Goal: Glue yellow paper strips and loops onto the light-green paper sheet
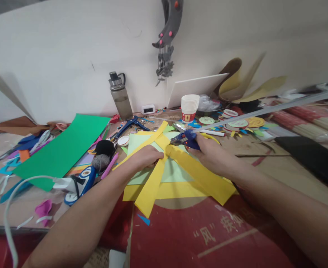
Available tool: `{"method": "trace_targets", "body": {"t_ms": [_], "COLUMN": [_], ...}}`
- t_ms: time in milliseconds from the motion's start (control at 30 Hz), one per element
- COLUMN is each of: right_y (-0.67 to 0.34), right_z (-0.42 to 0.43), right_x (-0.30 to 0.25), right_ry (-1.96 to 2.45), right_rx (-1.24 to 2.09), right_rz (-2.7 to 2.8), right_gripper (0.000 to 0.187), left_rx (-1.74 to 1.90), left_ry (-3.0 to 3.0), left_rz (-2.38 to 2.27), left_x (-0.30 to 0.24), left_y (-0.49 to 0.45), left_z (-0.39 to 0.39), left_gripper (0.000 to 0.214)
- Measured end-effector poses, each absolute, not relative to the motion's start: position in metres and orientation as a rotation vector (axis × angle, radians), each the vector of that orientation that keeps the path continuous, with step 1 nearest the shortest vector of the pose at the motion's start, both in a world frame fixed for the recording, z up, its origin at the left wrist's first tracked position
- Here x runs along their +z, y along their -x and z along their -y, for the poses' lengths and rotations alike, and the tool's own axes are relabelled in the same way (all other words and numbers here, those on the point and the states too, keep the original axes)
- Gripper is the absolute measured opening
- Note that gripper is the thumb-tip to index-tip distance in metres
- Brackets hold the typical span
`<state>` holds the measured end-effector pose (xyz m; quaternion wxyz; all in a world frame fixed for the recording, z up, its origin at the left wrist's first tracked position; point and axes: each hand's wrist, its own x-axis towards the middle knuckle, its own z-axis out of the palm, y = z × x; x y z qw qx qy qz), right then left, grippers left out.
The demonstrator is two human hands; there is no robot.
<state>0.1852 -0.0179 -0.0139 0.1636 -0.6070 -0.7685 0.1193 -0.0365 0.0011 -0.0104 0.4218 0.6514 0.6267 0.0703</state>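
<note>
My right hand is wrapped round a blue hot glue gun, its nozzle pointing left at the spot where the yellow strips meet. A long translucent glue stick runs out of its back to the upper right. With closed fingers, my left hand grips the edge of a yellow strip near that crossing. Another wide yellow strip slants to the lower right, beneath my right forearm. Under the strips lies a pale green sheet, with a yellow band along its near edge. The left fingertips are partly hidden.
A red board lies beneath the work. Leftward are a green sheet, a white cable and craft scraps. Behind stand a water bottle, a small clock and paper cups. A black phone-like slab lies right.
</note>
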Motion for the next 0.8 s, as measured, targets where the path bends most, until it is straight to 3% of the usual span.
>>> {"method": "trace_targets", "body": {"t_ms": [800], "right_y": [-0.188], "right_z": [0.031], "right_x": [0.0], "right_ry": [1.721], "right_rx": [0.399], "right_rz": [2.256], "right_gripper": [0.022], "left_rx": [0.186], "left_ry": [-1.65], "left_rz": [-1.589], "left_x": [-0.012], "left_y": [0.035], "left_z": [-0.002], "left_gripper": [0.025]}}
